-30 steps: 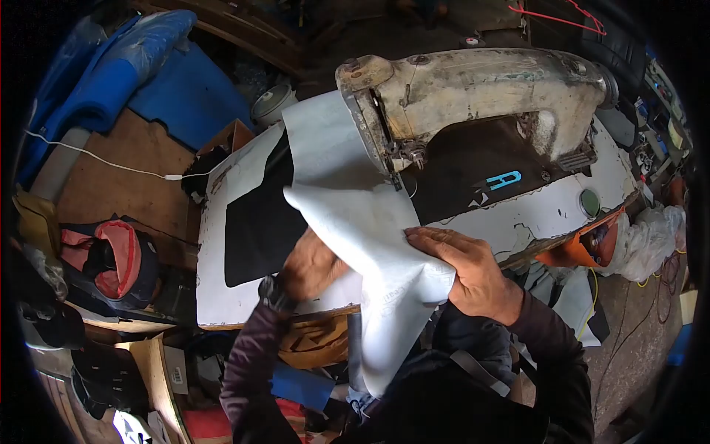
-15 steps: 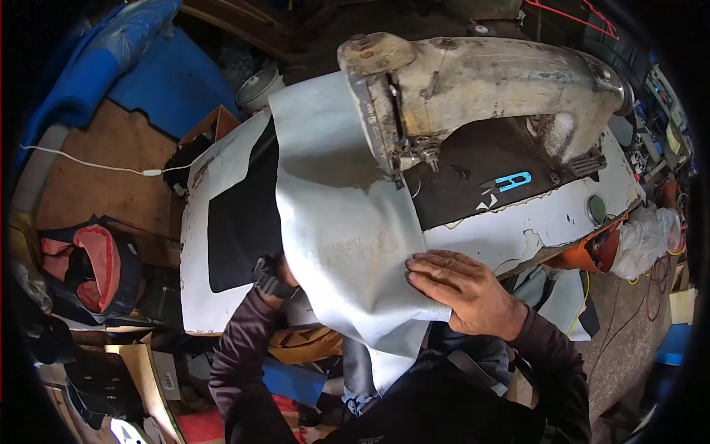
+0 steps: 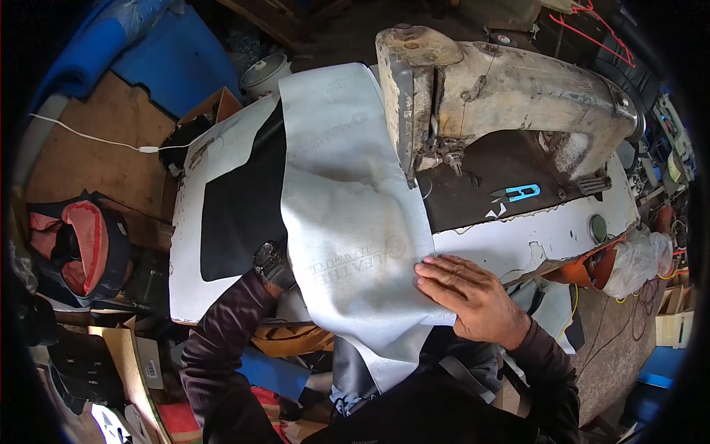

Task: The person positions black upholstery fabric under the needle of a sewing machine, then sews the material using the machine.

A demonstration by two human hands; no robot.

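Observation:
A pale grey-white sheet of leather-like material [image 3: 347,222], printed with faint lettering, lies over the sewing table and hangs past its front edge. My right hand [image 3: 470,296] rests flat on the sheet's right edge, fingers stretched out. My left hand [image 3: 274,288], below a black wristwatch [image 3: 274,264], reaches under the sheet's left side; its fingers are hidden. The worn sewing machine [image 3: 510,85] stands at the sheet's right, its needle area [image 3: 447,157] close beside the sheet's edge. A black piece of material [image 3: 240,222] lies partly under the sheet.
Blue-handled thread snips [image 3: 521,193] and small white scraps lie on the dark machine bed [image 3: 466,211]. A round green-topped tin [image 3: 597,228] sits at the table's right. Left of the table are an open bag [image 3: 81,248] and a white cable [image 3: 89,135].
My left hand has gone further under the sheet, and the sheet's surface has shifted, showing more lettering. My right hand stays on its edge. The camera view has moved slightly.

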